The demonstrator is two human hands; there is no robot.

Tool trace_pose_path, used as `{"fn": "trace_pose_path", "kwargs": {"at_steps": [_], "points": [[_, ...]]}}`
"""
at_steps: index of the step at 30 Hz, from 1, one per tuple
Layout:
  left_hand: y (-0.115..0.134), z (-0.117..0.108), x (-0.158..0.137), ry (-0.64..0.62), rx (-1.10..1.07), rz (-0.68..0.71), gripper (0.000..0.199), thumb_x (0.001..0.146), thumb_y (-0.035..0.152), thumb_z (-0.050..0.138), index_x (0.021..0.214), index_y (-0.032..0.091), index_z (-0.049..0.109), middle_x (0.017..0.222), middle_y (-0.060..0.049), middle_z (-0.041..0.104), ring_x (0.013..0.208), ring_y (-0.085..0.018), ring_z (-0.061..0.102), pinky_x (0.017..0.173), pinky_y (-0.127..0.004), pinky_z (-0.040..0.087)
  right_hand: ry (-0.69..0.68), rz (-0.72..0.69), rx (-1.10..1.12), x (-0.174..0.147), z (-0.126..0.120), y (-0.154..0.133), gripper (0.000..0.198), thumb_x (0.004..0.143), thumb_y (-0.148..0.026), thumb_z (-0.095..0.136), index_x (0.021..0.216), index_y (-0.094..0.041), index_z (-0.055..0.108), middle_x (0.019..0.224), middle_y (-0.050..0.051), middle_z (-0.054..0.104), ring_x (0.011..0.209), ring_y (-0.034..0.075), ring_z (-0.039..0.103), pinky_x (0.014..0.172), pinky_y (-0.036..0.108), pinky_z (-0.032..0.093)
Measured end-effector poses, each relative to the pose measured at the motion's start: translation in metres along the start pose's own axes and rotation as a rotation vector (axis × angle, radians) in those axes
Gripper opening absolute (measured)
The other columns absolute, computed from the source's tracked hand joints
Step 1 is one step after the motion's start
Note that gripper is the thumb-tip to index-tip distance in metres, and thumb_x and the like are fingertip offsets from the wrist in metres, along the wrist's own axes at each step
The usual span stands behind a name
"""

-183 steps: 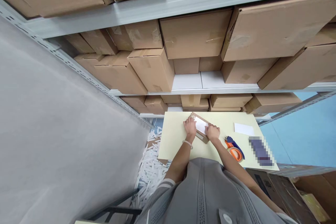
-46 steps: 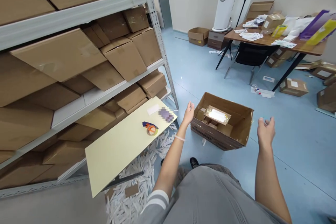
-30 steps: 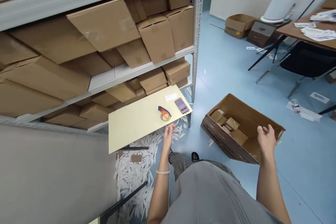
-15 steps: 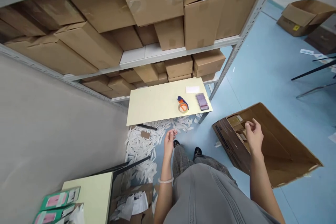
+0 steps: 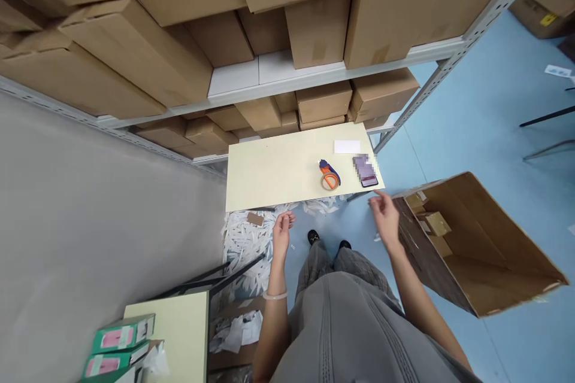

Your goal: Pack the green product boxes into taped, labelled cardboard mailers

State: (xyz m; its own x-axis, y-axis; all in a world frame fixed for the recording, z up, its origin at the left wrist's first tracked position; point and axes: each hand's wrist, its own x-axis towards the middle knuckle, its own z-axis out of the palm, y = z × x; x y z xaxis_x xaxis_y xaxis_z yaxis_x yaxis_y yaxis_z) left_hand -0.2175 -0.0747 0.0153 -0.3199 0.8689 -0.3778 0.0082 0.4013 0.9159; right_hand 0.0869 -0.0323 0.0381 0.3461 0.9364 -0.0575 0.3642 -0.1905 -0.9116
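Observation:
My left hand [image 5: 282, 234] hovers in front of the pale table [image 5: 269, 170], with its fingers loosely bent, apart, and nothing in them. Off the table's near right corner is my right hand [image 5: 385, 219], also empty, its thumb and fingers apart. An orange and blue tape dispenser [image 5: 329, 177] lies on the right half of the tabletop. Beside it is a phone [image 5: 369, 179] whose screen is pixelated, nearest to my right hand. A white slip of paper [image 5: 347, 146] lies behind them.
A large open carton [image 5: 498, 233] stands on the floor at right, with small boxes [image 5: 435, 224] inside. Shelves [image 5: 323, 76] full of cardboard boxes rise beyond the table. Shredded paper [image 5: 247, 251] covers the floor at left. Green packages [image 5: 119, 338] sit on another table.
My right hand has moved left, from over the large carton to near the table's corner. My left hand stays in front of the table. The view has shifted closer to the shelves.

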Motion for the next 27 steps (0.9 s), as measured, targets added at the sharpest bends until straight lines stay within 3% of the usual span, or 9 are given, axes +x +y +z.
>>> {"fn": "trace_pose_path", "kwargs": {"at_steps": [3, 6, 9, 13, 18, 24, 27], "points": [[0.000, 0.010, 0.012, -0.059, 0.015, -0.031, 0.053, 0.081, 0.069, 0.054, 0.098, 0.020, 0.062, 0.098, -0.010, 0.071, 0.089, -0.021, 0.068, 0.083, -0.035, 0.053, -0.206, 0.031, 0.041, -0.027, 0.041, -0.011, 0.045, 0.090, -0.047, 0.047, 0.122, -0.016, 0.057, 0.094, 0.010, 0.069, 0.081, 0.021, 0.064, 0.075, 0.035, 0.051], [-0.003, 0.022, 0.019, -0.087, 0.023, -0.054, 0.053, 0.080, 0.069, 0.054, 0.098, 0.019, 0.063, 0.097, -0.010, 0.071, 0.088, -0.022, 0.069, 0.084, -0.037, 0.053, -0.361, 0.062, 0.063, -0.051, 0.068, -0.015, 0.042, 0.092, -0.044, 0.046, 0.124, -0.018, 0.056, 0.095, 0.009, 0.069, 0.080, 0.021, 0.064, 0.070, 0.033, 0.051], [-0.012, 0.034, 0.020, -0.070, 0.017, -0.100, 0.053, 0.081, 0.069, 0.053, 0.097, 0.020, 0.063, 0.097, -0.011, 0.071, 0.088, -0.022, 0.069, 0.085, -0.038, 0.053, -0.527, 0.070, 0.045, -0.058, 0.076, -0.012, 0.039, 0.094, -0.043, 0.044, 0.124, -0.020, 0.056, 0.093, 0.007, 0.068, 0.077, 0.021, 0.064, 0.068, 0.033, 0.051], [-0.036, 0.049, 0.014, 0.007, 0.017, -0.171, 0.049, 0.084, 0.067, 0.053, 0.096, 0.021, 0.064, 0.098, -0.009, 0.072, 0.092, -0.022, 0.069, 0.089, -0.038, 0.053, -0.661, 0.089, 0.010, -0.038, 0.073, 0.006, 0.037, 0.095, -0.040, 0.043, 0.124, -0.022, 0.057, 0.091, 0.006, 0.068, 0.074, 0.021, 0.063, 0.068, 0.034, 0.051], [-0.074, 0.081, 0.001, 0.083, 0.048, -0.288, 0.049, 0.083, 0.067, 0.054, 0.095, 0.021, 0.064, 0.095, -0.009, 0.072, 0.092, -0.023, 0.069, 0.089, -0.041, 0.054, -0.710, 0.172, -0.009, 0.005, 0.060, 0.042, 0.035, 0.094, -0.037, 0.045, 0.124, -0.023, 0.057, 0.094, 0.005, 0.069, 0.077, 0.021, 0.065, 0.072, 0.034, 0.051], [-0.095, 0.140, -0.008, -0.048, 0.045, -0.411, 0.048, 0.085, 0.065, 0.053, 0.099, 0.021, 0.065, 0.096, -0.010, 0.072, 0.091, -0.022, 0.069, 0.089, -0.040, 0.054, -0.598, 0.306, -0.021, 0.045, 0.036, 0.088, 0.038, 0.094, -0.041, 0.044, 0.122, -0.020, 0.057, 0.089, 0.006, 0.069, 0.081, 0.022, 0.065, 0.074, 0.035, 0.051], [-0.098, 0.158, -0.009, -0.102, 0.059, -0.467, 0.048, 0.085, 0.065, 0.051, 0.101, 0.022, 0.065, 0.098, -0.010, 0.072, 0.092, -0.023, 0.070, 0.089, -0.039, 0.054, -0.518, 0.341, -0.032, 0.059, 0.027, 0.104, 0.039, 0.093, -0.043, 0.043, 0.120, -0.018, 0.058, 0.084, 0.005, 0.068, 0.078, 0.021, 0.063, 0.071, 0.034, 0.050]]}}
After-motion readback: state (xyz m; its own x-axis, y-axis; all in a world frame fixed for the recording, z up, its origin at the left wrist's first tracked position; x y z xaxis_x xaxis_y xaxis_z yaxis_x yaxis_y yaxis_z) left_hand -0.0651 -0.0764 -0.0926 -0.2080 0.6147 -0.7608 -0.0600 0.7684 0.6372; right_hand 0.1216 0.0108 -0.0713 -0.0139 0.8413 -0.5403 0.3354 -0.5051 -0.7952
